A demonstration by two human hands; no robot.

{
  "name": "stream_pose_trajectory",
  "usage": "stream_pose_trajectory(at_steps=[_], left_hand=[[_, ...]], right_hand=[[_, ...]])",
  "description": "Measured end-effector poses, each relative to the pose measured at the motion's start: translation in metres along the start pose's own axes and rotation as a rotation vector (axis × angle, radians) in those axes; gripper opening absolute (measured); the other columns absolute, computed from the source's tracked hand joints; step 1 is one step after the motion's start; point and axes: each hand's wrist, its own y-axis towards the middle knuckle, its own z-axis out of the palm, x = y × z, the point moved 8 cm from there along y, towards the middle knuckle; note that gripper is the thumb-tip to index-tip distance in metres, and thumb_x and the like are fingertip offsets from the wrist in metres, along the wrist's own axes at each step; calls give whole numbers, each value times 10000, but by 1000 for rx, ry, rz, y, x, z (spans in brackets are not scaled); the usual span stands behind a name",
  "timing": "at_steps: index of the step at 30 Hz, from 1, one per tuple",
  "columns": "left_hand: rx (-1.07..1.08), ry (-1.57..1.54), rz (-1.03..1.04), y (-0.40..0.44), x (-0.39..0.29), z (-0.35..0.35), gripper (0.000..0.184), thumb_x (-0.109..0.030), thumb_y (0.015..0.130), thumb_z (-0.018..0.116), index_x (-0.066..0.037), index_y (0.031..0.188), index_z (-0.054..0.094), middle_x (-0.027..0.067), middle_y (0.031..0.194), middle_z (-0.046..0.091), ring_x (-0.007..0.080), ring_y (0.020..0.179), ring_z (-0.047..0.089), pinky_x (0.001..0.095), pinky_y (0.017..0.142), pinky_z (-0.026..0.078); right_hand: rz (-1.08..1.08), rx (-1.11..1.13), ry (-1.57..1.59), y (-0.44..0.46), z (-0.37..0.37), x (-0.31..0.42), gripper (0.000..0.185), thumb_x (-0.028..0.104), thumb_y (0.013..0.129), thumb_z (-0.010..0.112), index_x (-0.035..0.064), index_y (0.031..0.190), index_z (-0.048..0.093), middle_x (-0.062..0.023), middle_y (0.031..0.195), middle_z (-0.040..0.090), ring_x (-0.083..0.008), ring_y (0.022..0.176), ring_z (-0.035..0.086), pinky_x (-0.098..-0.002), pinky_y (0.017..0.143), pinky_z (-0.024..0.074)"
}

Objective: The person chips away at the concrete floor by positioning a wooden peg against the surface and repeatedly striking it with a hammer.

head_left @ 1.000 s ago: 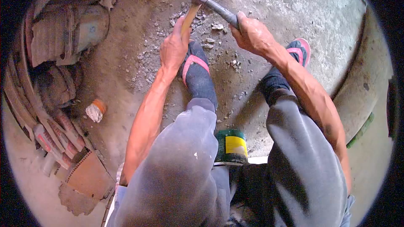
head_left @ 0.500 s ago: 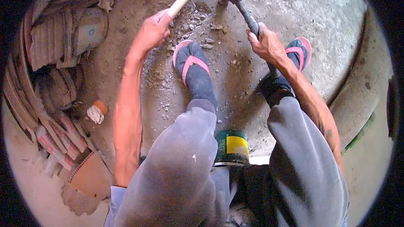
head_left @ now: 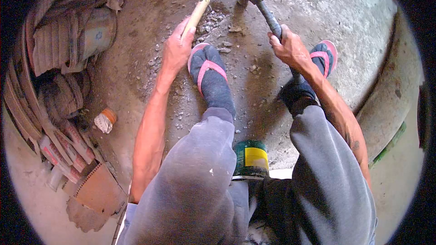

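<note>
My left hand [head_left: 177, 49] is closed round a pale, cream-coloured stick [head_left: 197, 14], its far end rounded with a dark spot. It looks like a wooden handle, but I cannot tell what, if anything, is fixed to its hidden end. On the right, my right hand [head_left: 291, 49] grips the shaft of a claw hammer [head_left: 266, 12]. The hammer's dark metal head points away from me, low over the floor; whether it touches I cannot tell. Loose grey rubble [head_left: 213, 22] lies between the stick and the hammer head.
My feet, in dark socks and pink flip-flops [head_left: 210, 67], stand apart on the dusty concrete floor [head_left: 318, 0]. Between my legs is a green and yellow can [head_left: 251, 159]. Stacked dusty material [head_left: 52, 45] and an orange-and-white object [head_left: 105, 120] lie left; a large curved object [head_left: 390, 86] lies right.
My left hand has moved right and slightly towards me with the pale stick, which now points up more steeply. My right hand and the hammer have barely moved.
</note>
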Motion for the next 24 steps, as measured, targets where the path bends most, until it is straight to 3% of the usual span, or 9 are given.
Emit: stream_pose_trajectory(at_steps=[3,6,10,14,17,18,21,22,24], left_hand=[[71,-51,-48,-1,-5,4,428,-299,997,530,-46,1342,538,197,1263,623,319,1151,624,381,960,483],[15,90,11,3,-18,9,424,-319,986,542,-93,1345,539,219,1167,655,383,1057,653,434,894,514],[53,150,-84,-4,-10,16,412,-362,951,570,-172,1316,561,233,1044,670,470,948,629,538,788,522],[332,499,-255,-18,-36,-25,383,-319,970,561,-115,1294,581,220,1087,674,386,990,666,441,863,512],[201,339,-240,-24,-31,-57,392,-328,945,577,-136,1286,592,221,1055,680,403,1001,652,454,857,512],[170,269,-181,-23,-31,-60,387,-308,962,558,-99,1286,591,212,1080,678,380,1020,657,420,868,505],[80,172,-23,-13,-26,-37,385,-288,970,549,-68,1283,588,213,1104,671,373,1031,657,405,869,507],[87,122,-57,-7,-31,-22,388,-280,973,550,-47,1282,578,218,1113,664,370,1044,654,400,872,508],[39,117,-13,0,-33,9,387,-281,960,571,-78,1290,569,237,1094,661,419,1024,641,447,836,521]], right_hand=[[5,-1,0,1,0,0,361,347,919,573,7,1035,538,-308,889,647,-476,903,643,-540,784,475],[8,-23,0,0,1,-1,360,351,920,578,8,1022,540,-305,881,647,-477,898,644,-541,781,476],[50,-7,-15,3,3,-5,367,357,922,582,2,1003,541,-308,872,645,-480,884,645,-546,772,475],[7,-23,-47,3,0,-4,377,359,924,577,-8,1004,539,-312,864,645,-484,868,645,-548,764,477],[-8,-23,-20,3,-1,0,382,360,925,574,-11,1009,535,-312,860,646,-485,867,646,-548,764,478],[-11,-22,-18,3,-1,-1,384,361,925,573,-11,1011,534,-312,861,646,-485,868,645,-549,765,479],[5,-9,-24,3,-1,-1,389,366,926,569,-12,1015,533,-311,862,646,-486,877,644,-551,768,478],[15,-1,-30,3,-1,-1,391,368,926,568,-12,1016,533,-311,862,646,-486,880,644,-552,769,478],[13,2,-29,3,1,-3,394,372,927,565,-9,1022,535,-310,873,648,-485,890,643,-552,774,478]])
